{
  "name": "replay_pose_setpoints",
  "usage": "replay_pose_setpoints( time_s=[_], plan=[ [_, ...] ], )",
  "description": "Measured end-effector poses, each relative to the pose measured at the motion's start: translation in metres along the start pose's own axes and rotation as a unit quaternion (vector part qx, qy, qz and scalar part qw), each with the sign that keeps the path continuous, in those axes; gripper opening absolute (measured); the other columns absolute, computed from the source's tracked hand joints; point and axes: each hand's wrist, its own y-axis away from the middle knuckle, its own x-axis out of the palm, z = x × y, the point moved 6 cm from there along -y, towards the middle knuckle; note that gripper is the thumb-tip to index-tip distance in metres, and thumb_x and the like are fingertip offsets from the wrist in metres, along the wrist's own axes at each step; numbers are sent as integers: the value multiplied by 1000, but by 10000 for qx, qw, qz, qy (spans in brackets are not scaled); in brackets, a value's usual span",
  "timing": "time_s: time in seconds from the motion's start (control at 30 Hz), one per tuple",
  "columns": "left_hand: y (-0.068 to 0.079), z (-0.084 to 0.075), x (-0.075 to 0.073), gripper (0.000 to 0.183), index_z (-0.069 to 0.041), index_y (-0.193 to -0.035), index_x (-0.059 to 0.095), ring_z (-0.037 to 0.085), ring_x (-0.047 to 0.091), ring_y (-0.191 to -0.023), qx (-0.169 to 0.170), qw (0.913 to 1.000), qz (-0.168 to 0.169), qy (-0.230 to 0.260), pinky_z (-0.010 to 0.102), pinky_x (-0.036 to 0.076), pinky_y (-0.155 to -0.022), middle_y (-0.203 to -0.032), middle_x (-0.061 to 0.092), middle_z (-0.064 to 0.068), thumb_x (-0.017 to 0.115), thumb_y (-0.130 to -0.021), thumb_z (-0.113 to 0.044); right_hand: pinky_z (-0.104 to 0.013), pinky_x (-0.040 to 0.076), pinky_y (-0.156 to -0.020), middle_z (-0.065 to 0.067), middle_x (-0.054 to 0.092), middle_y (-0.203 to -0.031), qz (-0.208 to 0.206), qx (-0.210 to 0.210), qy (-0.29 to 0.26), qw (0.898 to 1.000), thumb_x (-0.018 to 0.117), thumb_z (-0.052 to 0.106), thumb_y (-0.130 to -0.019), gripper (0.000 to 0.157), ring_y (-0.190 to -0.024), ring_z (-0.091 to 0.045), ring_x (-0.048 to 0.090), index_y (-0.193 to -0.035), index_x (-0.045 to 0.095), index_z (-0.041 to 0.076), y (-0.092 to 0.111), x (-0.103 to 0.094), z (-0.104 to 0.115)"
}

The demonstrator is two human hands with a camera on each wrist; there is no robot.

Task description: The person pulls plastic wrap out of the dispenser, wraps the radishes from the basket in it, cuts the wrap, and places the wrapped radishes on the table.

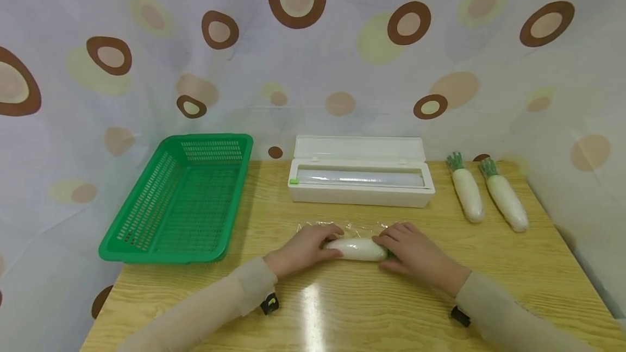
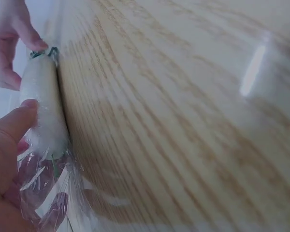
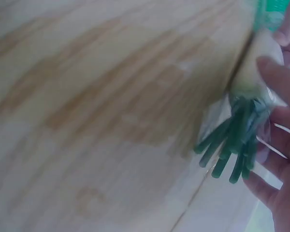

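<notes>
A white radish (image 1: 357,250) lies crosswise on the table in front of me, with clear cling film (image 1: 352,228) about it. My left hand (image 1: 304,250) holds its left end, thumb on the near side. At the other end my right hand (image 1: 418,257) grips it, thumb and fingers on opposite sides. In the left wrist view, loose crumpled film (image 2: 72,193) trails past the radish's tip over the left fingers. Cut green stalks (image 3: 236,137) show in the right wrist view, with film around them beside the right fingers.
A white cling film box (image 1: 362,197) stands behind the radish, lid raised, film roll inside. At the left is a green plastic basket (image 1: 236,194). Two more radishes with green stalks lie at the right, one nearer (image 1: 507,202) and one farther (image 1: 468,194). A patterned cloth (image 1: 342,69) hangs behind.
</notes>
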Motion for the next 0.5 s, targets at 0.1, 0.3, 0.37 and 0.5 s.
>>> replay_pose_setpoints(
  time_s=[0.1,0.3,0.37,0.5],
  plan=[
    [-1,2,-2,32,-15,-125,67,10,69,-104,-36,10000,-78,-30,29,53,-93,-117,76,-1,74,-99,-33,-49,50,-96,-4,71,-114,107,355,-128,9992,82,31,-90,49,-106,-24,64,-129,68,4,0,6,-7],
    [-1,3,-7,34,-14,-129,72,18,68,-107,120,9980,-206,-592,39,53,-96,-121,73,2,69,-102,-35,-44,53,-89,2,72,-111,56,699,-647,9954,81,27,-92,34,-99,-19,65,-121,71,12,-1,9,-21],
    [0,3,-8,37,-12,-133,71,22,67,-110,128,9970,-198,-741,43,52,-97,-123,71,5,68,-103,-34,-45,54,-89,1,72,-113,-13,604,-656,9960,80,26,-93,30,-102,-20,66,-119,73,12,-2,9,-23],
    [-1,5,-8,43,-11,-139,67,24,66,-110,67,9968,-157,-781,45,51,-95,-124,71,7,66,-104,-35,-48,52,-92,-4,70,-116,-132,334,-474,9982,81,28,-92,38,-106,-24,65,-123,73,7,-5,6,-24]
  ],
)
